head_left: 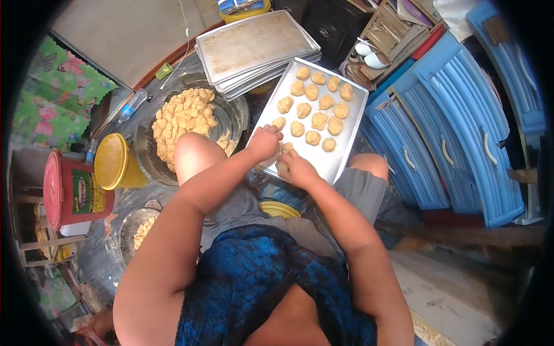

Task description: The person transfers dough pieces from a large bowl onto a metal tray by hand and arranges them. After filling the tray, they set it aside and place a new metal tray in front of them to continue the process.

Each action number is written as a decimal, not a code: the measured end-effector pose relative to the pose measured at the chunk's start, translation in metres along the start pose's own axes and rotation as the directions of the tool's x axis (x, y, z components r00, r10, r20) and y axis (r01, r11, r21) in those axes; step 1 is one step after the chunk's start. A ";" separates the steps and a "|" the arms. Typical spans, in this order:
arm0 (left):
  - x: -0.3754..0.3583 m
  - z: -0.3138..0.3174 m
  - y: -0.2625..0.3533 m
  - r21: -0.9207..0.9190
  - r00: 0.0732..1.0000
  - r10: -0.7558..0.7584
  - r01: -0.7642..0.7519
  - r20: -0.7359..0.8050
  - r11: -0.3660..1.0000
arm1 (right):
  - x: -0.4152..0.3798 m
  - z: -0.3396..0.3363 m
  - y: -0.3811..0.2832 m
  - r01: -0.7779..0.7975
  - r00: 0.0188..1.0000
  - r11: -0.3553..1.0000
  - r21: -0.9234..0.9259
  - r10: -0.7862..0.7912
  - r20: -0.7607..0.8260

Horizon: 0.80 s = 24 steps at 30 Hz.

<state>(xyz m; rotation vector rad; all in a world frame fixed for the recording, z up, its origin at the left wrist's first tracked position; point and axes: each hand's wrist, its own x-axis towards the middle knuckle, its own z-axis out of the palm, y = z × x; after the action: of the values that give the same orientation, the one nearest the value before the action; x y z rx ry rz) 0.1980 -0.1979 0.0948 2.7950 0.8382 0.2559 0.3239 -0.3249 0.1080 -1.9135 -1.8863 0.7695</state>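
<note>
A metal baking tray [340, 158] lies tilted across my lap, carrying rows of tan dough balls [319, 120]. Over its near left edge is my left hand [266, 143], its fingers curled in just below one dough ball [279, 123]. What those fingers hold, if anything, is hidden. My right hand [300, 171] is at the tray's near edge, closed around a dough ball [281, 166] that its fingers partly cover. Another dough ball [286, 148] sits right by its fingertips.
To the left, a big dark basin [241, 109] holds a heap of dough pieces [184, 118]. Stacked trays [254, 46] stand beyond. A yellow bucket [118, 161], a red bucket [72, 190] and a smaller bowl [128, 228] are at left; blue drawers [456, 127] at right.
</note>
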 end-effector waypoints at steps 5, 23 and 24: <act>0.010 0.018 0.009 -0.046 0.984 0.171 -0.169 0.057 0.985 | 0.004 0.000 0.003 0.068 0.987 0.997 0.024 -0.070 0.143; 0.052 -0.076 -0.001 -0.265 0.975 -0.176 0.207 0.134 0.942 | 0.070 -0.059 -0.025 -0.172 0.930 0.974 0.151 0.211 -0.301; 0.049 -0.093 -0.019 -0.380 0.976 -0.213 0.181 -0.043 0.907 | 0.087 -0.068 -0.048 -0.112 0.934 0.967 0.229 0.181 -0.307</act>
<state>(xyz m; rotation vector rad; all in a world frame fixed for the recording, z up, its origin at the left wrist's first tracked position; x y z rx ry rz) 0.2077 -0.1408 0.1848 2.3394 0.9688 0.4503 0.3229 -0.2270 0.1784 -1.9264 -1.4209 0.6189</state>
